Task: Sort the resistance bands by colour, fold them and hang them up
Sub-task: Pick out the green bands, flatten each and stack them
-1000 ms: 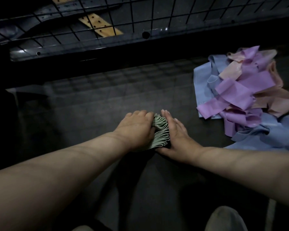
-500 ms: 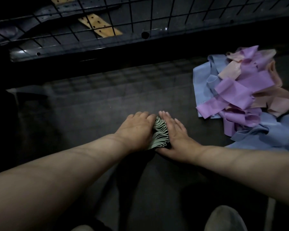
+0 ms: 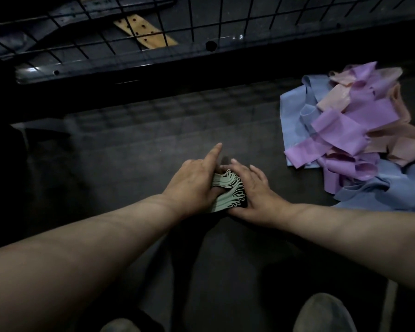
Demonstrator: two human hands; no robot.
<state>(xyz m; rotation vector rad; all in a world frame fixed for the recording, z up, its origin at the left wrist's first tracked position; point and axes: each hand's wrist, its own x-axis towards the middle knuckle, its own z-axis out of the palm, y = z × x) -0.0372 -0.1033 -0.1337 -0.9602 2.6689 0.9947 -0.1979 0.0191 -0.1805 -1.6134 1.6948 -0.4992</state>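
Green folded bands stand squeezed between both hands: left hand fingers clamped on them, index straight; right hand fingers straight, pressing. Mixed pile lies apart.

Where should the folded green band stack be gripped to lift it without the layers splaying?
Likely the packed body of the green band stack, pinched across the layers, fingers coming from the left, where the left hand holds it. The folded loop ends fan loose toward the right hand and would splay.
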